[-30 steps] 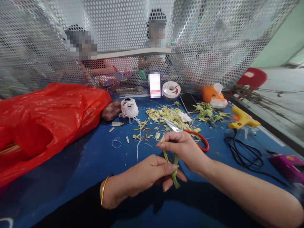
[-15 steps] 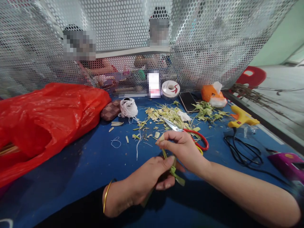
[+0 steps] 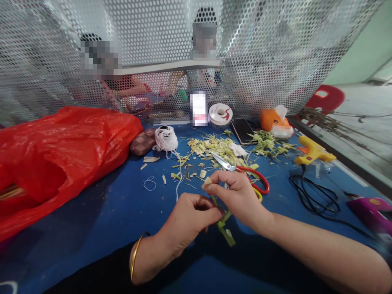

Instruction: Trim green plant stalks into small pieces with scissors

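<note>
Over the front of the blue table, my left hand [image 3: 191, 218], with a gold bangle at the wrist, pinches a folded green leaf strip [image 3: 226, 232] between thumb and fingers. The strip's lower end sticks out below the thumb. My right hand [image 3: 240, 196] is closed on the pale upper end of the same piece, just above the left hand. Part of the strip is hidden by my fingers. Scissors [image 3: 227, 163] with red handles lie behind the right hand, blades pointing to the far left. A heap of leaf scraps [image 3: 214, 147] spreads beyond them.
A red plastic bag [image 3: 92, 130] covers the left side, near a white string ball [image 3: 166, 139]. A yellow glue gun [image 3: 314, 151] with a black cord lies right. Phones, a white spool [image 3: 220, 115] and an orange tissue pack [image 3: 276, 122] stand before the perforated metal screen [image 3: 153, 32].
My left hand has turned, its fingers now tucked behind the thumb, and the strip's lower end points further down. The right hand keeps its pinch in nearly the same place.
</note>
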`<action>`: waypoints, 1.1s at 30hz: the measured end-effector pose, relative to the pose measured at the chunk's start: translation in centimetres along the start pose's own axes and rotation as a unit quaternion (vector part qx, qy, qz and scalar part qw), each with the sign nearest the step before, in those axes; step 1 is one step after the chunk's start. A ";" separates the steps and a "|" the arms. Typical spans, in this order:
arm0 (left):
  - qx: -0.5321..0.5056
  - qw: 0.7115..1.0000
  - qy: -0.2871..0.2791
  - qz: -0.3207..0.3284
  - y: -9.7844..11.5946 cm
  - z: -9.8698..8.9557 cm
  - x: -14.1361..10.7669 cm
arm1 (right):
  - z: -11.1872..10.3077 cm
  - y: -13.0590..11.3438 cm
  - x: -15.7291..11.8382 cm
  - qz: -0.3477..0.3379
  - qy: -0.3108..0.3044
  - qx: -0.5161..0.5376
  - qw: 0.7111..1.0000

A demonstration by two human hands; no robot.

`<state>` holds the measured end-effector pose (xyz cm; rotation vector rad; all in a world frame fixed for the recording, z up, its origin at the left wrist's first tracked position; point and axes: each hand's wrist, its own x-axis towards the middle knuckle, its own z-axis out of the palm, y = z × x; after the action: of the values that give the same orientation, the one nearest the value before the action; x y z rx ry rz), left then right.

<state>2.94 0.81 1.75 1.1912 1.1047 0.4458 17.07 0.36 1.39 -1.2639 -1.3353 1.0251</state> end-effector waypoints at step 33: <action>-0.101 0.991 0.039 0.083 0.8 -1.8 0.8 | -1.1 -0.2 -0.1 -0.068 -0.162 -0.295 0.939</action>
<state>1.90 2.65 2.18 1.0977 1.0048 0.7198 18.10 0.22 1.75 -1.4416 -2.0633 0.7767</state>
